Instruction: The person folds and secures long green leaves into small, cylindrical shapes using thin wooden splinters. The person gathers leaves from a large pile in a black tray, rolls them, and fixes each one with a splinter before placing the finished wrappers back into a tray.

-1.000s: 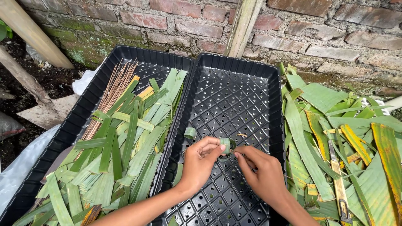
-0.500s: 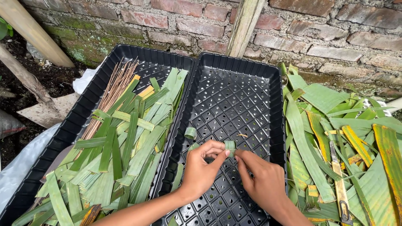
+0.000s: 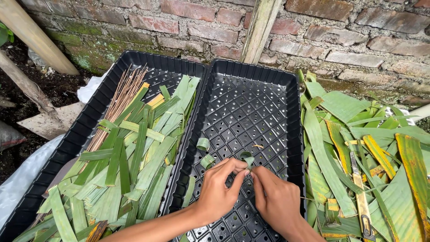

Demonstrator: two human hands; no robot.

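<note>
- Since the earlier frames both hands have come closer together over the right tray, and the small leaf piece between them now sits at the fingertips of both, a bit nearer to the person than before.
- Head view: the left hand [image 3: 219, 190] has its thumb and first fingers closed on a small rolled leaf strip [image 3: 247, 159], and the right hand [image 3: 277, 197] pinches the same strip from the other side. Both grips are tight, with fingertips touching the strip and almost touching each other.
- The strip is held just above the black perforated tray [image 3: 268, 103] on the right, near its middle, and does not rest on it.
- Judging from this, the rolling or folding of the strip seems to be in its fine stage, where the fingers shape or fasten it.
- Two finished leaf rings [image 3: 204, 144] lie on the same tray, just left of the hands.
- The left tray [image 3: 112, 85] holds many cut green leaf strips [image 3: 130, 166] and a bundle of thin brown sticks [image 3: 118, 101].
- A pile of long leaves [image 3: 354, 134] lies right of the trays, with a knife [image 3: 360, 197] on it, below a brick wall [image 3: 313, 27].
</note>
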